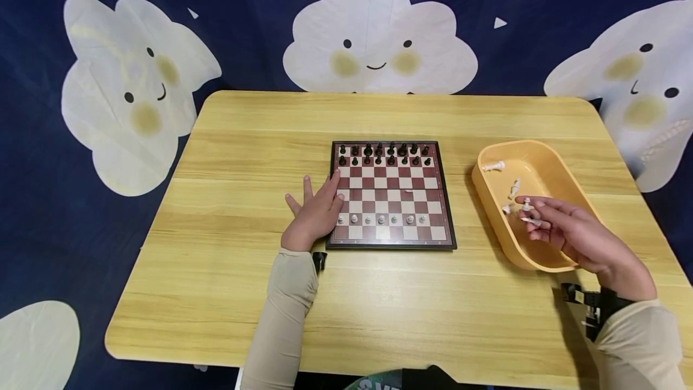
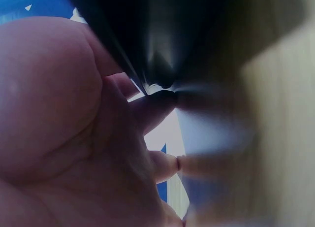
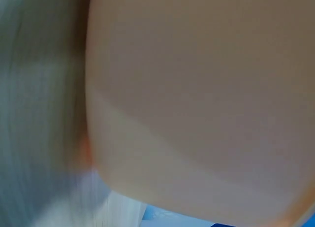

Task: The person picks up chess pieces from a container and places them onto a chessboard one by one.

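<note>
My left hand [image 1: 314, 212] rests at the left edge of the folding chessboard [image 1: 390, 233], fingers spread and straight. In the left wrist view, the palm [image 2: 74, 118] is beside the board's dark side [image 2: 162, 35]. Two rows of black chess pieces [image 1: 368, 150] stand along the far side of the board; a row of small white pawns [image 1: 381, 219] stands near its front. Over the orange bin [image 1: 506, 239], my right hand [image 1: 574, 230] pinches a white pawn [image 1: 527, 204], with another white chess piece [image 1: 533, 221] at its fingers.
More white chess pieces, one of them lying at the far left [image 1: 494, 166], are inside the bin. The wooden table [image 1: 238, 197] has rounded corners, and a dark blue cloud-patterned cloth [image 1: 243, 29] hangs behind it. A smooth, blurred tan surface [image 3: 197, 99] fills most of the right wrist view.
</note>
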`<state>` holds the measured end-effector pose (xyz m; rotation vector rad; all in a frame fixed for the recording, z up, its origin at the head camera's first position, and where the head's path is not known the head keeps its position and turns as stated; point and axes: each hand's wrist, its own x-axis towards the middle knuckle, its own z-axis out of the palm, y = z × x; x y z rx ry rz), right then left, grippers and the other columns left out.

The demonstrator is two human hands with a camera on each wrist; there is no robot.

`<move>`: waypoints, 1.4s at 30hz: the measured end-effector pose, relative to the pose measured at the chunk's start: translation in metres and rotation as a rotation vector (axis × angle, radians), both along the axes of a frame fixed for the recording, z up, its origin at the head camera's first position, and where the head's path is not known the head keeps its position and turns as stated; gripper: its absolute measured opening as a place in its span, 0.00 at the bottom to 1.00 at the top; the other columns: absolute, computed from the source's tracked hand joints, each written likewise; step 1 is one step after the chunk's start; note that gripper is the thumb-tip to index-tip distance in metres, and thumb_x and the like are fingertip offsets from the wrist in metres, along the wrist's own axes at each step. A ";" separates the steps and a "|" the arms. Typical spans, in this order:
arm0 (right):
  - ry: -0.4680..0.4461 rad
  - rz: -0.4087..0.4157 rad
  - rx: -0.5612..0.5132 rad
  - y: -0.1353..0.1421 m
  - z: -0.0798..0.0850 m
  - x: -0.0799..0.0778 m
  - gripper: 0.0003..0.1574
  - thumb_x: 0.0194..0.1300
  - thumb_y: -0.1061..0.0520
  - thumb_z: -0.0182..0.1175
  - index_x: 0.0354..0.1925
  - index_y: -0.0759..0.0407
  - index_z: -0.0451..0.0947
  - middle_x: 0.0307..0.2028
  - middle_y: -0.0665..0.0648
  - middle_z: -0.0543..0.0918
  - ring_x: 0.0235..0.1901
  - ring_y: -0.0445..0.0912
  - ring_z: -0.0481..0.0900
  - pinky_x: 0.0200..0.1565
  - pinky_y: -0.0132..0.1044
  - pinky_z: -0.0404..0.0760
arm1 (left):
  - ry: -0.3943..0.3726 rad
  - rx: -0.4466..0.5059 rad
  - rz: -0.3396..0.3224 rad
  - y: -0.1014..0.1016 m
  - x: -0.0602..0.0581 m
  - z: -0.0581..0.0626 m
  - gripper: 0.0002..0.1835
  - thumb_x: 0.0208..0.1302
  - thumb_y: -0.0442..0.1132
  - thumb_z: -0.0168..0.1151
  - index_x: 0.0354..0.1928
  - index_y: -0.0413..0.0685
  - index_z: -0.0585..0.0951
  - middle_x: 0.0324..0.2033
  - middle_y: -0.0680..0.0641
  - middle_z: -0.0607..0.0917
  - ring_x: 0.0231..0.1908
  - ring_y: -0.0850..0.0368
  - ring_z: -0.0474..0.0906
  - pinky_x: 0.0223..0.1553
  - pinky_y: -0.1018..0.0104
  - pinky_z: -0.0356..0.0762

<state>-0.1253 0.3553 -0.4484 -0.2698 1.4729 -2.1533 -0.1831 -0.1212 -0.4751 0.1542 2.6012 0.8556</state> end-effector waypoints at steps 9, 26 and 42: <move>0.044 -0.032 0.020 0.003 -0.003 -0.001 0.31 0.83 0.71 0.31 0.67 0.59 0.76 0.55 0.60 0.86 0.53 0.46 0.86 0.54 0.36 0.83 | 0.000 0.001 0.001 0.000 0.001 0.001 0.32 0.84 0.51 0.35 0.84 0.63 0.43 0.82 0.51 0.50 0.78 0.38 0.15 0.64 0.28 0.06; 0.080 -0.790 0.314 -0.010 0.020 0.017 0.09 0.73 0.58 0.63 0.43 0.64 0.87 0.31 0.54 0.89 0.24 0.43 0.87 0.30 0.30 0.86 | 0.003 -0.002 -0.003 0.000 -0.001 -0.004 0.33 0.84 0.51 0.35 0.84 0.64 0.43 0.82 0.50 0.50 0.77 0.38 0.16 0.63 0.29 0.04; 0.313 -0.609 -0.262 -0.080 0.046 0.012 0.22 0.81 0.66 0.45 0.57 0.87 0.74 0.36 0.65 0.81 0.28 0.48 0.75 0.30 0.36 0.84 | -0.007 -0.012 -0.003 0.001 0.000 0.002 0.33 0.84 0.51 0.35 0.84 0.64 0.43 0.82 0.51 0.50 0.78 0.38 0.16 0.64 0.29 0.06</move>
